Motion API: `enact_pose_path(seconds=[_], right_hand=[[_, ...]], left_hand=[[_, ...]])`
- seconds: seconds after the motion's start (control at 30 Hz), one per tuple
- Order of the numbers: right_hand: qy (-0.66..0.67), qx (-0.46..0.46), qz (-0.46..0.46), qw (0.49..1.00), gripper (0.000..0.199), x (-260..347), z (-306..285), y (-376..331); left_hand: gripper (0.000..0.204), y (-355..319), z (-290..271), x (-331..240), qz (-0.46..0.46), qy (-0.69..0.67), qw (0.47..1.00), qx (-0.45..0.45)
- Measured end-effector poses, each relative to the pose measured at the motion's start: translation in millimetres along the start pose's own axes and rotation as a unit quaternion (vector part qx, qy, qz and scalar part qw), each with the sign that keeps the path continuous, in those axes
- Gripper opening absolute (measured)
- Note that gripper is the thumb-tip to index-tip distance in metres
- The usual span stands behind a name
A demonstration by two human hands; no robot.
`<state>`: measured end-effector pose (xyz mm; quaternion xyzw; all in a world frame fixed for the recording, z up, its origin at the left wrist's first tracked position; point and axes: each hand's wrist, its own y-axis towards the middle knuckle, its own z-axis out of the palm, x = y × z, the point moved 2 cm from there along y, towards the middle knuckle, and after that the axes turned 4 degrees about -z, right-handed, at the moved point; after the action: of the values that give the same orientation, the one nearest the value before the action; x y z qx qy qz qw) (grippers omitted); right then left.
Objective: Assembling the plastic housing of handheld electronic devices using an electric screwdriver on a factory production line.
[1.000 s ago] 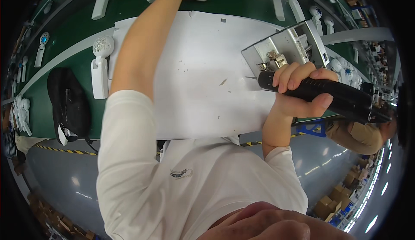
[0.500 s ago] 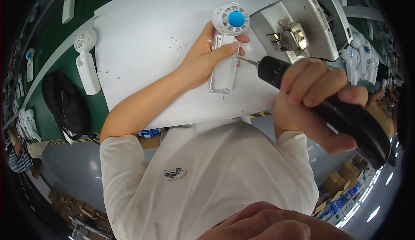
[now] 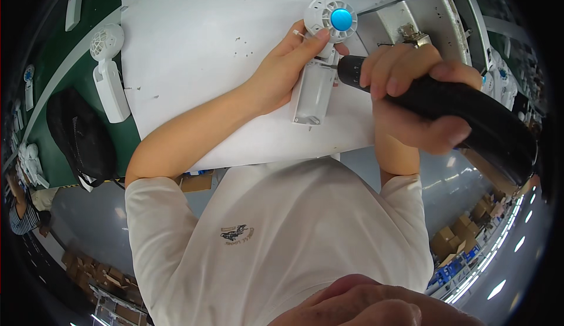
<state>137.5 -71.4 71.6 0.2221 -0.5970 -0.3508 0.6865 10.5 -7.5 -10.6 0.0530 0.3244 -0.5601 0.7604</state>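
A white handheld fan (image 3: 311, 100) with a blue disc at its round head lies over the white sheet, its handle's hollow inside facing up. Around its neck my left hand (image 3: 288, 61) is closed, the thumb pressed just below the fan head. My right hand (image 3: 411, 91) grips a black electric screwdriver (image 3: 470, 108), held tilted from the right. The driver's bit reaches the upper part of the handle, near my left thumb; whether a screw sits under the tip I cannot make out.
Another white handheld fan (image 3: 111, 91) lies at the left, near a black pouch (image 3: 82, 135) on the green table (image 3: 56, 161). A metal box-like fixture (image 3: 437, 17) stands at the upper right, with more fans (image 3: 502, 79) beyond it. Cardboard boxes (image 3: 455, 238) sit below at the right.
The screwdriver has moved left and up, its bit now at the handle's upper part instead of beside it. My left thumb has shifted up toward the fan head.
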Motion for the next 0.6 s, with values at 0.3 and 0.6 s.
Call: enact_pose_path(seconds=[0.3,0.6], right_hand=[[0.016,-0.012,0.068,0.997,0.044,-9,5,-2],[-0.057,-0.094,-0.056,0.992,0.056,49,-35,30]], left_hand=[[0.042,0,-4,0,-0.005,-0.015,1.000,0.001],[0.045,0,5,0,0.008,0.038,0.999,-0.003]])
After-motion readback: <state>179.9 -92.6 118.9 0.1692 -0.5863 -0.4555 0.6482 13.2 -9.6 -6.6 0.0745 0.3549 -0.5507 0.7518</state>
